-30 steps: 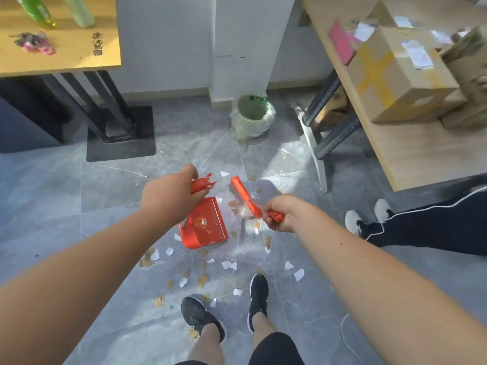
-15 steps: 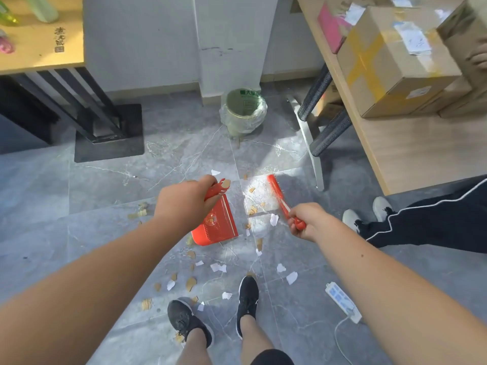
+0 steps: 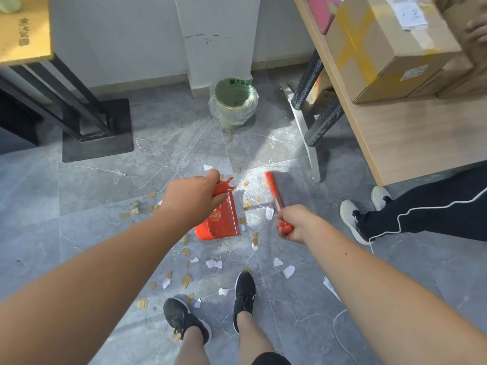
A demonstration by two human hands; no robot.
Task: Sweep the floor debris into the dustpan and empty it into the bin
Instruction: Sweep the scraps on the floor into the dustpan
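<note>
My left hand [image 3: 191, 198] grips the handle of a red dustpan [image 3: 221, 222], held above the grey tiled floor with its wide edge towards me. My right hand [image 3: 293, 225] is shut on the handle of a red brush [image 3: 274, 189], which points away from me to the right of the dustpan. Several white paper scraps [image 3: 214, 263] and brown cardboard bits [image 3: 186, 280] lie scattered on the floor around the dustpan and in front of my black shoes [image 3: 245, 291]. A small bin [image 3: 233, 102] lined with a clear bag stands by the white wall pillar, beyond the dustpan.
A black table base [image 3: 97, 130] stands at the left. At the right is a wooden table [image 3: 411, 133] with cardboard boxes [image 3: 387, 46]; its metal leg [image 3: 307, 143] reaches the floor. Another person's legs and white shoes [image 3: 353, 219] are at the right. A white power strip [image 3: 330, 287] lies near my right arm.
Both hands with the dustpan and brush have shifted away from me towards the bin, and the view has moved forward. The brush now sits further right of the dustpan.
</note>
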